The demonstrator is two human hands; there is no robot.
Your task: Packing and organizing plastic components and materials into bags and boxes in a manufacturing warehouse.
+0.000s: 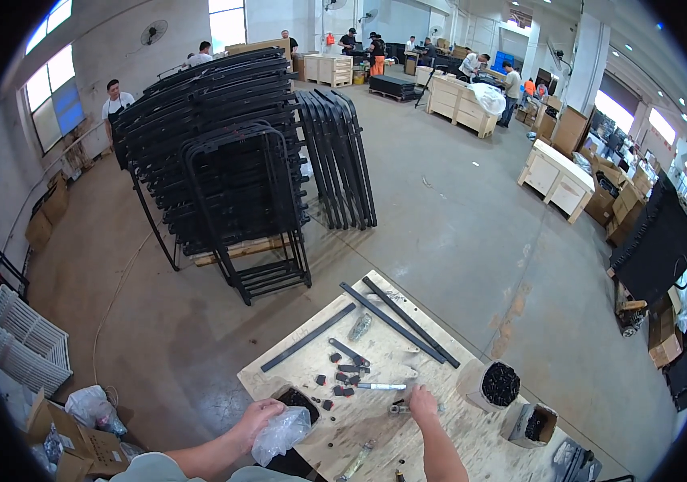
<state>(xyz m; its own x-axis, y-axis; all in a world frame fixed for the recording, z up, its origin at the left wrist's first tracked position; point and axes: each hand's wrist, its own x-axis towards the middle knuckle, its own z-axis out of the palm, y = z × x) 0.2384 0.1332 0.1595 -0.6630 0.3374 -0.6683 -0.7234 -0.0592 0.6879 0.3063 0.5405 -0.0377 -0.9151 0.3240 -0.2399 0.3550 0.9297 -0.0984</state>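
Where black metal frames (223, 193) pile high: upper left of the view, stacked, with more leaning against the front.
Table (388, 345): lower middle, pale wood with dark smudges.
Bars (308, 337): three, dark and flat, lying towards the table's far edges, two of them close together at its upper corner.
Bucket (472, 387): right part of the table, holding small black parts; a box (514, 422) of black parts stands just beside it, lower right.
Plastic bag (281, 435): lower middle, left of the table's centre, clear and crumpled. It looks light, limp and slippery, hardly fragile though easily torn; best pinched at the gathered upper edge.
Left hand (261, 416): fingers closed around that upper edge of the bag.
Right hand (422, 403): fingers bunched at a small metal piece (397, 409); whether they grip it, I cannot tell. The piece looks stiff and hard, probably weighty for its size, best taken around its middle.
Red-and-black bits (339, 390): scattered between the hands, towards the table's centre.
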